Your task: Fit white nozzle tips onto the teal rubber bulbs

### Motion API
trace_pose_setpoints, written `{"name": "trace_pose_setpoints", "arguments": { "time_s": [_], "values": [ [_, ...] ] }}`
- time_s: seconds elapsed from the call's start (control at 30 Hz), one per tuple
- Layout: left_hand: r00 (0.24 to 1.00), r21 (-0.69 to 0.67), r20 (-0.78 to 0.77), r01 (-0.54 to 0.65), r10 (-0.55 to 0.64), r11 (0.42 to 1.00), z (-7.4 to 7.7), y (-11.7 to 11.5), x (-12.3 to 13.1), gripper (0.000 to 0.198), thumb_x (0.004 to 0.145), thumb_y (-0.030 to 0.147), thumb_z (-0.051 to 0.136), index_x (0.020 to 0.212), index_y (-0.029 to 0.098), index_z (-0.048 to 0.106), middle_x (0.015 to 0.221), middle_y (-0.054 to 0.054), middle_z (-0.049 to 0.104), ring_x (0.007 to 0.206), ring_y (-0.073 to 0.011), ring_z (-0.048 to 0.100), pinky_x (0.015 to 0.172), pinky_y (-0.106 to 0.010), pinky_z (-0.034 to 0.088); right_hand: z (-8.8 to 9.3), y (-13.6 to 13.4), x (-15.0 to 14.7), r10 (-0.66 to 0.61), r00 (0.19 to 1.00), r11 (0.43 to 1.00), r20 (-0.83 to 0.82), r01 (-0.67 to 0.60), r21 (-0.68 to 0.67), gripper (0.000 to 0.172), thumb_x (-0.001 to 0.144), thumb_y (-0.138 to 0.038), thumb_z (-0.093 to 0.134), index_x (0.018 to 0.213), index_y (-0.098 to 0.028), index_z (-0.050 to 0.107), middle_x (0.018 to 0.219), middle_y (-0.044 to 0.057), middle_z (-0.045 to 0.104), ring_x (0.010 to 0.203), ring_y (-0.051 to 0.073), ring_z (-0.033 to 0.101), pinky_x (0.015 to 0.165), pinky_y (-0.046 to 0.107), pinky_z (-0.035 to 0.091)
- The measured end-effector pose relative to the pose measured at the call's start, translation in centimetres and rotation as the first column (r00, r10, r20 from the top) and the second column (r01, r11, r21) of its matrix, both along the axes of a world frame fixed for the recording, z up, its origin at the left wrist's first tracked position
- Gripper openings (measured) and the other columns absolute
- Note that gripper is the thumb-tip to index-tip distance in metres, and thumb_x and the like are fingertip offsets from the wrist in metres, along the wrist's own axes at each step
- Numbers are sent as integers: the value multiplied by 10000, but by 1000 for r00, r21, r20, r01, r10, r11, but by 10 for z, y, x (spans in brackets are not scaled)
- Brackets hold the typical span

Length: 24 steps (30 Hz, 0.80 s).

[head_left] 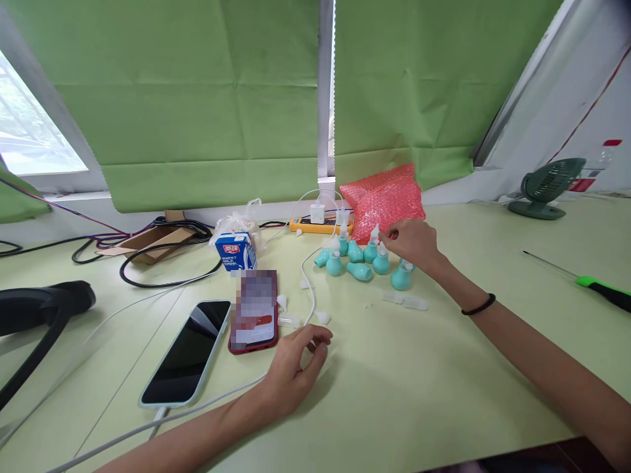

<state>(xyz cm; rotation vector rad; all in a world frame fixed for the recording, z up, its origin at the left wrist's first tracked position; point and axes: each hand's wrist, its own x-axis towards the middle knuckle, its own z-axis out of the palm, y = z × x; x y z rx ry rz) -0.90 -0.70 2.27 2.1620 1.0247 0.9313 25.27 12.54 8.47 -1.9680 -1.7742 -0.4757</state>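
My right hand (411, 243) reaches over a cluster of teal bulb syringes, its fingers pinched at the whitish nozzle (375, 232) of one upright bulb syringe (371, 252). Below its wrist stands another teal bulb (401, 277). A bulb without a visible nozzle (359, 271) lies on its side at the front of the group. My left hand (298, 361) rests near the table's front, fingers loosely curled and thumb apart, with nothing visible in it. Beyond it lie a loose white nozzle (323, 318) and a clear tube-like piece (288, 320).
Left of the hands lie a red-cased phone (254, 335) and a dark-screened phone (190, 355). Behind are a milk carton (236, 252), a power strip (305, 226) and a pink bubble-wrap pouch (389, 207). A screwdriver (586, 281) and a green fan (547, 187) are at right.
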Motion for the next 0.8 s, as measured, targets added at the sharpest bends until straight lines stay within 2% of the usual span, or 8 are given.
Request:
{"name": "trace_pose_setpoints", "arguments": {
  "time_s": [0.1, 0.17, 0.3, 0.4, 0.47, 0.6, 0.7, 0.8],
  "values": [
    [1000, 4, 1, -4, 4, 1000, 1, -1, 0, 167, 814, 195, 374, 863, 165, 530, 768, -43, 600, 694, -139, 540, 646, -256, 422, -1, -1, 2, 16, 1000, 999, 6, -16, 31, 277, 708, -381, 457, 655, -174, 632, 646, 63, 615, 648, 213, 529, 470, 241, 242],
    [1000, 5, 2, -12, 12, 1000, 0, -1, 0, 163, 809, 187, 379, 862, 164, 531, 763, -42, 603, 689, -138, 544, 644, -254, 424, 0, -4, 0, 47, 999, 988, 12, -49, 145, 297, 727, -388, 440, 698, -165, 634, 656, 63, 612, 635, 201, 527, 474, 242, 237],
    [1000, 10, 5, -19, 19, 1000, -1, -1, 0, 157, 801, 173, 382, 860, 163, 528, 746, -38, 603, 668, -133, 543, 626, -243, 427, 6, -20, -18, 269, 962, 923, 47, -271, 272, 270, 751, -331, 430, 708, -150, 626, 665, 47, 604, 610, 153, 518, 496, 240, 272],
    [999, -9, -26, -21, 21, 1000, -2, 0, 1, 158, 795, 174, 385, 822, 155, 540, 712, -37, 601, 646, -131, 542, 585, -223, 426, 10, -38, -37, 523, 852, 851, 35, -524, 35, 199, 720, -297, 481, 699, -158, 621, 620, 19, 592, 568, 126, 500, 515, 229, 303],
    [998, -16, -53, -22, 21, 1000, -2, 0, 1, 162, 788, 175, 391, 787, 155, 551, 695, -35, 599, 641, -132, 544, 575, -213, 423, 10, -48, -46, 652, 758, 744, 14, -636, -205, 154, 699, -270, 507, 729, -171, 620, 655, 14, 602, 605, 132, 509, 527, 227, 311],
    [996, -12, -91, -21, 20, 1000, -2, -1, 1, 180, 791, 180, 379, 783, 157, 558, 700, -36, 592, 646, -131, 543, 577, -211, 418, 2, -59, -50, 698, 715, 553, -40, -574, -603, 262, 616, -258, 584, 869, -196, 605, 767, 27, 604, 737, 183, 531, 526, 227, 311],
    [994, -2, -106, -17, 16, 1000, -2, -1, 1, 183, 790, 179, 377, 790, 153, 558, 700, -39, 592, 644, -132, 542, 588, -221, 416, -10, -55, -49, 666, 746, 541, 22, -463, -702, 309, 572, -177, 592, 881, -183, 595, 796, 43, 588, 724, 191, 533, 506, 227, 297],
    [994, 6, -105, -15, 16, 1000, -2, -2, 1, 182, 788, 180, 380, 782, 157, 560, 693, -39, 595, 634, -133, 539, 592, -230, 416, -21, -49, -49, 695, 717, 555, 52, -488, -673, 203, 579, -62, 519, 734, -165, 600, 727, 40, 586, 688, 171, 528, 492, 223, 280]
  ]
}}
